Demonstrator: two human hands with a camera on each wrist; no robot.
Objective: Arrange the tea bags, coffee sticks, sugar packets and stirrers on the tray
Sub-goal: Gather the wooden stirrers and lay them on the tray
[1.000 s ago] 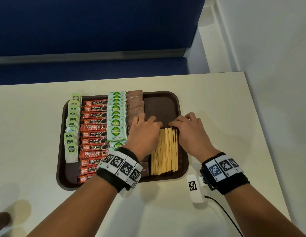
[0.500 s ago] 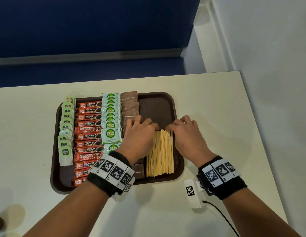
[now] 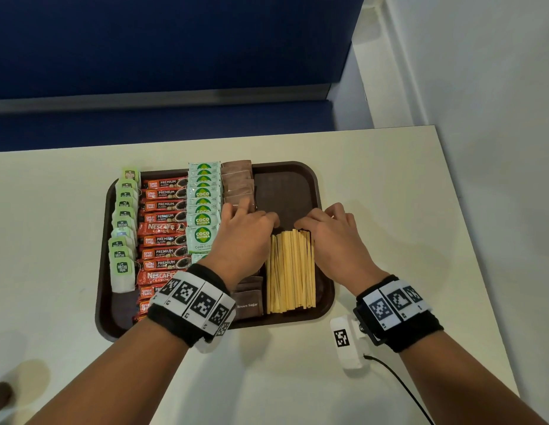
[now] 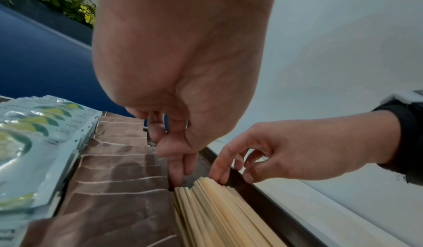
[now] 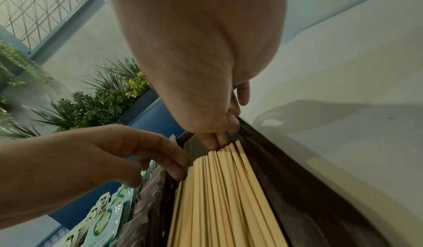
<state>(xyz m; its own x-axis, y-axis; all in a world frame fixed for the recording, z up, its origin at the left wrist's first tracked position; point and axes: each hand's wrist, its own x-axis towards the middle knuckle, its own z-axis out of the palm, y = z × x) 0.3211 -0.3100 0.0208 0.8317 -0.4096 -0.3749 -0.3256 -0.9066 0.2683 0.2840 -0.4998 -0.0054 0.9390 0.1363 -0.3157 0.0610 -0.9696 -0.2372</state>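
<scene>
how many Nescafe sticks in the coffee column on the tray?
2: one Nescafe stick mid-column, another lower down, beside the wristband. The column's near end runs under that wristband, so more may be hidden.

Stirrers (image 3: 290, 273) lie right of sugar packets (image 3: 238, 182) on tray (image 3: 297, 179).

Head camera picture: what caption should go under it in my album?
Two hands, left hand and right hand, square up wooden stirrers on a brown tray beside sugar packets.
</scene>
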